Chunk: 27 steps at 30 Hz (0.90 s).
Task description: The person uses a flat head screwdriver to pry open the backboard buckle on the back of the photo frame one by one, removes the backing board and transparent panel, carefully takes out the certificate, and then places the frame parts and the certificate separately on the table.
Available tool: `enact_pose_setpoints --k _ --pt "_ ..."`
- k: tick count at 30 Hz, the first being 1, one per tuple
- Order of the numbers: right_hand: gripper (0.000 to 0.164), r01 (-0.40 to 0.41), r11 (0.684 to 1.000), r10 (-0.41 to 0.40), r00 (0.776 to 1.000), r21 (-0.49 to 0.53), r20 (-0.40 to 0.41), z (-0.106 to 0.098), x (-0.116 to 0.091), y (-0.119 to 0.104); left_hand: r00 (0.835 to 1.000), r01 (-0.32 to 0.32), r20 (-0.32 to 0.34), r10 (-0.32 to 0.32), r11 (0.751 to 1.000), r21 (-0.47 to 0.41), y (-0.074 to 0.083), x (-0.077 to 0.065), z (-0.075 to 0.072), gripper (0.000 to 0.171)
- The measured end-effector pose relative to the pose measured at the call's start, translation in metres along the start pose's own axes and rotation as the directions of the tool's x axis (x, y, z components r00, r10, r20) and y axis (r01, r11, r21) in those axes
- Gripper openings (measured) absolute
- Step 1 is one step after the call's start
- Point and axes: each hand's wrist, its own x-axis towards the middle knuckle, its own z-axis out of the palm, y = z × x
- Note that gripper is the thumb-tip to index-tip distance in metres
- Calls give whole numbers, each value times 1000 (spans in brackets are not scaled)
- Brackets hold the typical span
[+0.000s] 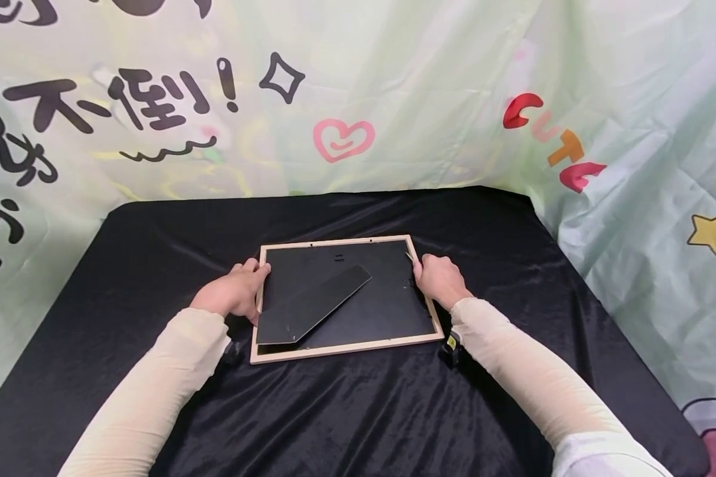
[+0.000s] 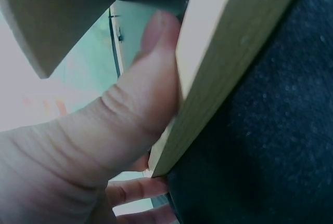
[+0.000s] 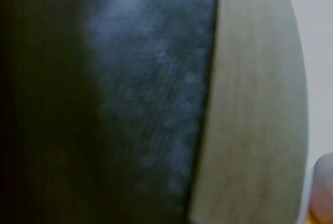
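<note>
Frame lies with its back up near the middle of the table, well inside the left, right and far edges; the near edge is out of view. Black cloth runs between frame and far edge, with wider stretches beyond the hands toward the left and right edges. Whether the frame sits flat or slightly raised cannot be told.

Long axis runs left to right, roughly along the far edge, the right end turned a little away from the person. Pale rails border a black backing. The stand crosses the backing diagonally, wide end at the near left corner, narrow end pointing far right. The left wrist view shows a gap beneath the stand, beside the thumb.

Left hand grasps the left rail, thumb toward the near left corner, other fingers farther along. Right hand grasps the right rail with curled fingers, thumb next to a slim pale piece. The right wrist view is blurred; a rail and one fingertip show.

Obstructions: the stand overlies the near left corner; a sleeve and a dark wrist device sit close to the near corners. A printed backdrop rises behind the far edge.
</note>
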Motion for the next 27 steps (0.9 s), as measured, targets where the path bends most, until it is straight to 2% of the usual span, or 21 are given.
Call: enact_pose_setpoints --k 3,9,12,14,17,20,24,27 --pt "38 8 999 -8 1000 35 5 0 3 4 1000 -1 -2 1 1000 6 0 1 0 117" --pt "42 3 978 -33 989 207 142 0 7 22 1000 -11 1 11 1000 -11 -1 2 3 116" --pt "43 -44 934 -27 981 354 192 -2 7 27 1000 -6 -5 6 1000 -11 -1 2 4 116" --pt "45 -98 887 -15 971 452 239 -4 7 29 1000 -7 -9 7 1000 -11 -1 2 4 116" --pt "44 -189 810 -13 941 556 339 -7 7 30 1000 -8 -7 8 1000 -9 -1 2 4 116" --pt "43 -246 765 -34 907 595 420 -10 9 29 1000 -6 -7 6 1000 -5 -1 1 3 116" --pt "44 -276 773 -37 879 571 475 -13 12 29 1000 -6 -17 6 1000 2 -1 1 3 117" --pt "45 -307 785 -34 846 538 532 -16 15 28 1000 -1 -19 1 1000 0 -1 1 3 118"
